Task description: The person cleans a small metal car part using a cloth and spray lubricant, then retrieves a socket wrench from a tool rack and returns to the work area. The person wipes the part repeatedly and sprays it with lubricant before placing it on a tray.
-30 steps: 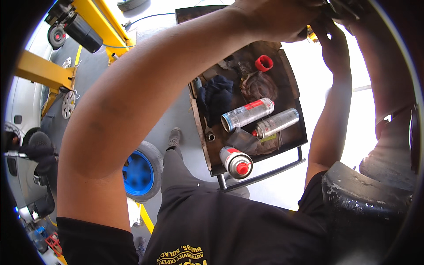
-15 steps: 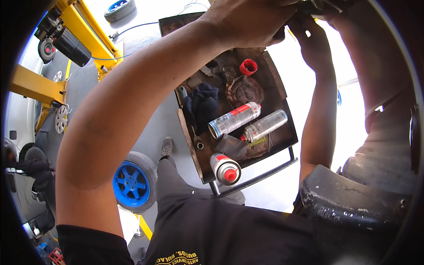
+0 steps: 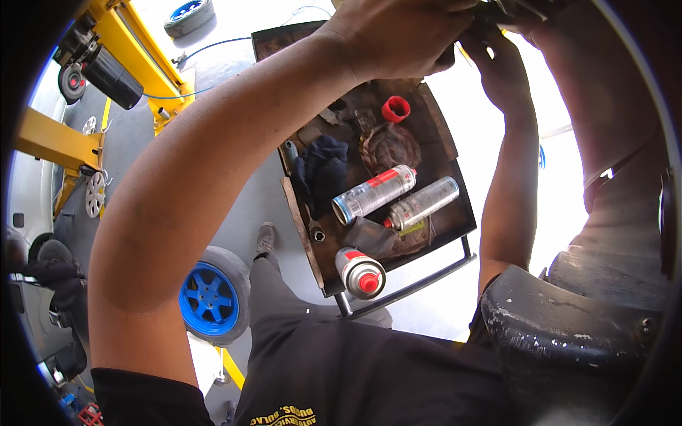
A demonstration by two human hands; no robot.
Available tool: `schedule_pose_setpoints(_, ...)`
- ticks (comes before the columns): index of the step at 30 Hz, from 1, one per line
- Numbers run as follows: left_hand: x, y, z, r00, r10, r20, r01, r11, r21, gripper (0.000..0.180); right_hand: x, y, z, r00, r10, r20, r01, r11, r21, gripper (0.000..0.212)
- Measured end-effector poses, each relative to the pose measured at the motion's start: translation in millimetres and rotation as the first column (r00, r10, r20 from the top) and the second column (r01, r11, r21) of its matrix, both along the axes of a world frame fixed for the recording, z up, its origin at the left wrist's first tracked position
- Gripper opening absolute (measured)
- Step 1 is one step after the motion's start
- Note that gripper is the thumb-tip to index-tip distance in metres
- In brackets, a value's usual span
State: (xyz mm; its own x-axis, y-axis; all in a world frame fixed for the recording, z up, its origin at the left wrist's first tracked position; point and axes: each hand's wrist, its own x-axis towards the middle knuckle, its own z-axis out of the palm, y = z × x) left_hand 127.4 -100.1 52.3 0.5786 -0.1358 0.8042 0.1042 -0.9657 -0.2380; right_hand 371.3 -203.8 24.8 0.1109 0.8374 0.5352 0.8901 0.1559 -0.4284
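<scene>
Both my arms reach up to the top edge of the head view. My left hand [image 3: 401,39] is closed, its knuckles toward the camera; what its fingers grip is hidden. Just right of it, my right hand [image 3: 506,78] is raised with bent fingers closed at a dark part [image 3: 508,13] beside the car's underside. Shadow and the picture's edge hide that part's kind. Below the hands stands a dark tool cart [image 3: 444,220], bearing spray cans [image 3: 376,193], a red cap [image 3: 396,108], a dark blue cloth [image 3: 323,160] and a wrench [image 3: 317,231].
Dark car bodywork [image 3: 568,305] hangs close on the right. A tyre with a blue wheel [image 3: 209,291] lies left of my leg, and another tyre [image 3: 188,21] lies at the far left. A yellow lift post [image 3: 138,50] stands there, with a vehicle [image 3: 32,177] beyond.
The view has shifted very slightly, so the cart and cans sit a little farther left. Both hands keep nearly the same place and grip.
</scene>
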Motion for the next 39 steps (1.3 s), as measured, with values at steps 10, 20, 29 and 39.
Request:
schedule_pose_setpoints(10, 2, 0, 3, 1.000, 0.007, -0.023, -0.008, 0.999, -0.039, 0.054, 13, -33, -13, 0.987, -0.134, -0.087, 0.131, 0.990, -0.047, 0.022)
schedule_pose_setpoints(20, -60, -48, -18, 0.995, -0.094, -0.012, 0.078, 0.884, -0.462, 0.054, -83, -97, -19, 0.986, -0.152, 0.067, 0.151, 0.988, 0.013, 0.010)
schedule_pose_setpoints(29, -113, -93, -90, 0.979, -0.202, -0.018, 0.076, 0.443, -0.893, 0.044, -175, -100, -18, 1.000, -0.007, -0.019, 0.004, 0.993, -0.118, 0.016)
schedule_pose_setpoints(39, -135, -80, -94, 0.984, -0.173, 0.032, 0.089, 0.336, -0.938, 0.021, -108, -101, -13, 0.978, -0.142, -0.152, 0.102, 0.965, -0.241, 0.016)
